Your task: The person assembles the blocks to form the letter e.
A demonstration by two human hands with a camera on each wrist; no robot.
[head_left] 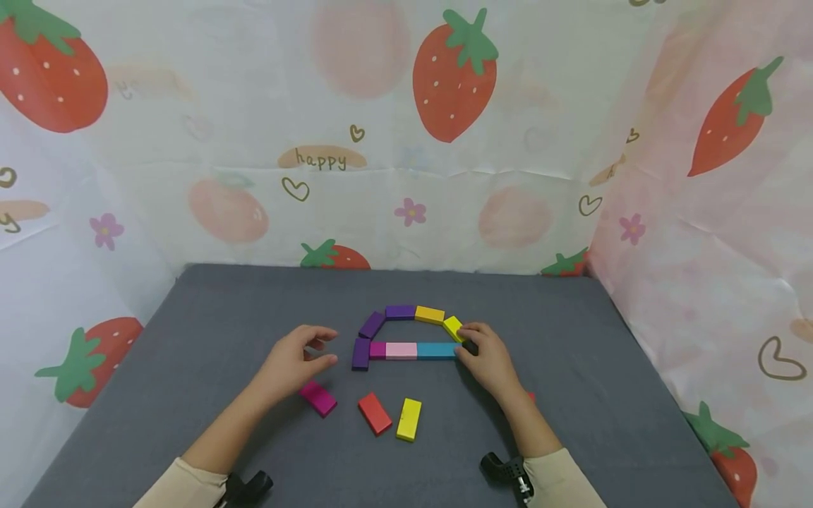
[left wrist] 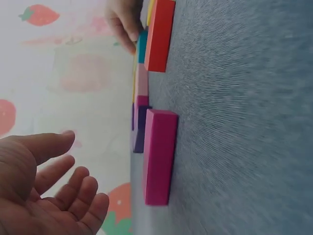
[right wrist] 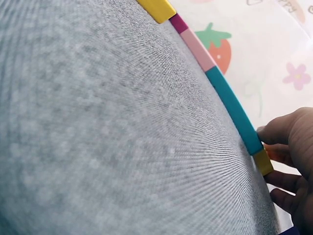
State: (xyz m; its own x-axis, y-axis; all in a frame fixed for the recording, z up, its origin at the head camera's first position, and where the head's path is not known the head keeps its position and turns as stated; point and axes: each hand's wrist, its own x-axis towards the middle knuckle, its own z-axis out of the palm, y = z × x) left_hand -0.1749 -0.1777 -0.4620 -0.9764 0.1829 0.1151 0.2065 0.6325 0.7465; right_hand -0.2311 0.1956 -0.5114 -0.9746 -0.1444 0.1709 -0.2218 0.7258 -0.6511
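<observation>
1. Arch on the tabletop [head_left: 559, 331]: three purple blocks [head_left: 400, 312], one orange block [head_left: 430, 315], one yellow block [head_left: 453, 328].
2. Base row, left to right: one magenta block [head_left: 377, 351], one pink [head_left: 401, 351], one blue [head_left: 436, 351].
3. Nearer: loose magenta [head_left: 317, 398] and front red [head_left: 375, 414] point back-left to front-right; front yellow [head_left: 408, 420] nearly front-to-back.
4. Right hand [head_left: 490, 358]: narrow grip around one dark block [head_left: 470, 347], arch's right end; long axis unclear.
5. Left hand [head_left: 297, 361]: grip wide.

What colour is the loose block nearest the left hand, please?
Magenta. The block shows best in the left wrist view.

One block [head_left: 318, 399] is magenta, the tabletop [head_left: 571, 339] grey, the backdrop [head_left: 381, 240] strawberry-patterned.
</observation>
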